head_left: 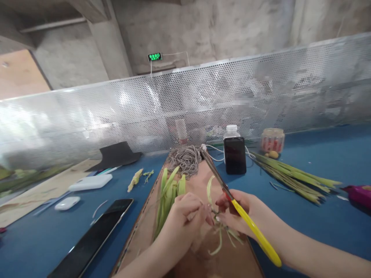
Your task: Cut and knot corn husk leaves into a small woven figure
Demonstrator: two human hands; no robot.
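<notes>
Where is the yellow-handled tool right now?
In the head view, right of centre, the yellow-handled tool is in the right hand, its metal end beside the grey cord.

room over blue table [290, 208] beyond right hand [240, 208]; obstacles: green stalks [295, 175], upright phone [235, 156]

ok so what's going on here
Someone is working with thin green strips over a brown board. The right hand holds a yellow-handled tool, fingertips at the strips; the left hand is close by, its grip unclear. Green leaves lie on the board, with grey cord at its far end.
</notes>
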